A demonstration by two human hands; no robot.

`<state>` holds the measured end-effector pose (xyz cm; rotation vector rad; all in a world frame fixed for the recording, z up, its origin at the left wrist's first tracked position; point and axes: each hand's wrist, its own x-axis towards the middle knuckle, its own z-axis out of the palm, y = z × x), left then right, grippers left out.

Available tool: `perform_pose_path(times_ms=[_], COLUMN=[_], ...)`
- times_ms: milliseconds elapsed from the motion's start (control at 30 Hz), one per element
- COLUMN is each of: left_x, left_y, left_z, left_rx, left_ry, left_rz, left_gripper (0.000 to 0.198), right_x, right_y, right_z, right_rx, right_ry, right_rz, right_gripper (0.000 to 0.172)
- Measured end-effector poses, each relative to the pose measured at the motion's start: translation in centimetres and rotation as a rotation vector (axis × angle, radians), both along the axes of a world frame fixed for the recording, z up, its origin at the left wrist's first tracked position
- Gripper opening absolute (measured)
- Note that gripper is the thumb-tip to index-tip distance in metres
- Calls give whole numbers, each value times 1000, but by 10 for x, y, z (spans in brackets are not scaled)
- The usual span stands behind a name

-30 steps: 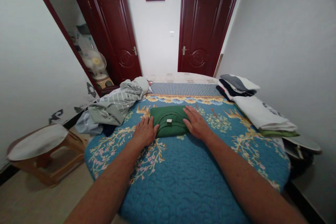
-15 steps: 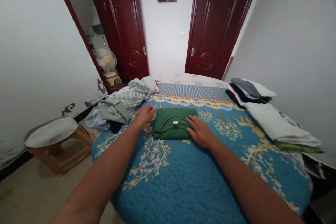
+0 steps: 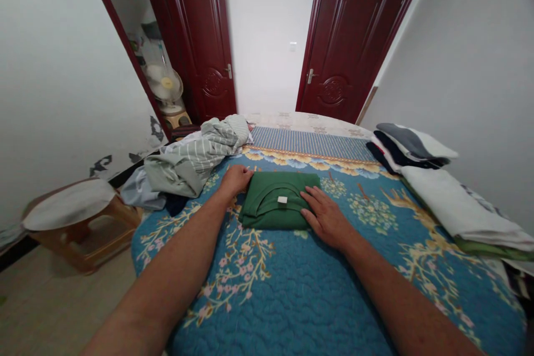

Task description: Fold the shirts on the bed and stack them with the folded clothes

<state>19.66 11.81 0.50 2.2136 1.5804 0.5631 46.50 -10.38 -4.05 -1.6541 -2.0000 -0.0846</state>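
Note:
A green T-shirt (image 3: 269, 212), folded into a neat rectangle, lies on the blue quilted bedcover (image 3: 292, 289). Its round neckline and a small white label face up. My left hand (image 3: 237, 181) is at the shirt's far left corner, its fingers curled in and pinching the edge there; the fingertips are partly hidden. Across from it, my right hand (image 3: 327, 214) rests flat with fingers spread on the shirt's right side.
Loose crumpled clothes (image 3: 187, 161) lie at the bed's left edge. On the right are stacks of folded clothes (image 3: 417, 147), one topped by a white garment (image 3: 454, 200). A stool (image 3: 75, 206) stands on the floor to the left.
The left hand has come up to the shirt's far left corner and closed there. My right hand stays on the right side. The view has tilted slightly downward.

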Motion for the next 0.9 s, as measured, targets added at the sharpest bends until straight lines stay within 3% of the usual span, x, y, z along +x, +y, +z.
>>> perform_pose_path(times_ms=[367,500,767,900], left_x=[4,2,5,8], left_y=[3,3,-15,-38], left_z=[-8,-6,0,13], left_rx=[-171,-184,54,309], left_ry=[-123,-75,126,87], left_rz=[-10,-9,33,-119], left_gripper=[33,27,24,33], right_x=[-3,-2,-2,-1], right_y=[-2,-2,-1,0], right_z=[5,5,6,4], right_rx=[-31,-30,-43,-17], right_ry=[11,10,-14,-10], right_rz=[-10,-9,-9,-4], right_gripper=[54,54,54,53])
